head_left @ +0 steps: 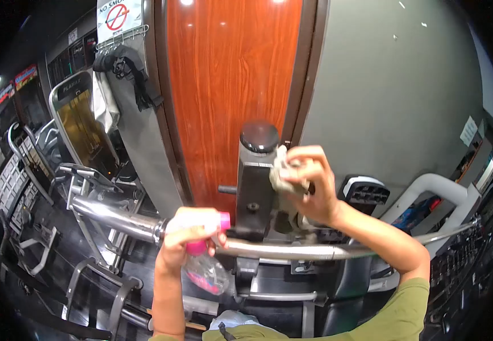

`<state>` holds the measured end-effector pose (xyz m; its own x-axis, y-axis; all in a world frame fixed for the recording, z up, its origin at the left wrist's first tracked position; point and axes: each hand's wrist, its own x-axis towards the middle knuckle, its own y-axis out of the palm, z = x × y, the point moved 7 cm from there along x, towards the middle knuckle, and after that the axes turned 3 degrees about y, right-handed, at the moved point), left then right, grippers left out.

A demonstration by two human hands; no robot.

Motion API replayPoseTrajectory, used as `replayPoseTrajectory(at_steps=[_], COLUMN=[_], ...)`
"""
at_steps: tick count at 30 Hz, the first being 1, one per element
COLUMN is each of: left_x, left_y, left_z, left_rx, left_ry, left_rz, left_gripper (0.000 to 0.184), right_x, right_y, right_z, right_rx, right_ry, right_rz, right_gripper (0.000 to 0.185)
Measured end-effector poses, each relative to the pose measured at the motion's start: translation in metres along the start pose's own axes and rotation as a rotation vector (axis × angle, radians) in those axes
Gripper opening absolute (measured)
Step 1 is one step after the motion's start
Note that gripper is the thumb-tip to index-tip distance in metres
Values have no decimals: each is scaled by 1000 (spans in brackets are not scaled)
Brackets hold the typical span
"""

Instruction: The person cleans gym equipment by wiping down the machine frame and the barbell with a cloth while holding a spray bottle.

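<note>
My left hand (185, 234) is wrapped round the neck of a clear spray bottle (207, 274) with a pink spray head. The bottle hangs in front of a long metal bar (280, 250) that runs across the view. Higher up, my right hand (319, 184) grips a crumpled, pale cloth (282, 172). That cloth is at the right side of a dark upright post (252, 196) with a round black cap (259, 136); whether it presses on the post I cannot tell. Its lower part hangs down towards the bar and is blurred.
A reddish wooden door (229, 68) stands behind the post, beside a grey wall (388, 102). Black straps (135, 74) and a white towel (104, 102) hang from a hook rack at the left. The bar's thick silver sleeve (115, 219) extends left, near gym machines. A grey-framed machine (445, 190) stands right.
</note>
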<state>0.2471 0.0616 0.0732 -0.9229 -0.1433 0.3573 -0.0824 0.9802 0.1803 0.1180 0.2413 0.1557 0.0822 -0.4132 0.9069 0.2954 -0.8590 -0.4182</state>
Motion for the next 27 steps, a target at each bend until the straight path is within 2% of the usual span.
replayPoseTrajectory(at_steps=[1,3,5,7,8,11,15,17,19,21,23,27], left_x=[0,1,1,0,0,-4,-7,-11,-12,-13,-17,-42], left_y=[1,6,6,7,10,15,16,14,14,14,15,28], left_z=[2,2,1,0,-1,-1,-4,-1,-3,-3,-8,-31], left_rx=[-38,-33,65,50,79,120,160,110,116,124,122,322], left_ry=[3,-43,-8,15,43,64,77,66,78,29,50,52], left_rz=[26,50,13,4,24,7,-83,-74,-90,-126,-208,-429], left_gripper=[37,35,41,39,39,38,39,34,35,36,35,41], right_x=[-10,-31,-46,-50,-61,-89,-40,-23,-24,-13,10,9], right_y=[5,18,24,24,32,42,26,20,18,17,11,14], right_z=[-2,-18,-21,-12,-9,-10,-15,-19,-21,-30,-41,-47], right_rx=[12,226,257,251,213,93,58,77,125,300,421,369], right_ry=[-47,-102,-130,-269,-318,-494,-674,-688,-689,-446,-315,-451], right_rz=[-21,0,81,259,478,576,477,353,383,420,27,42], right_gripper=[51,63,65,61,53,44,32,34,39,40,41,50])
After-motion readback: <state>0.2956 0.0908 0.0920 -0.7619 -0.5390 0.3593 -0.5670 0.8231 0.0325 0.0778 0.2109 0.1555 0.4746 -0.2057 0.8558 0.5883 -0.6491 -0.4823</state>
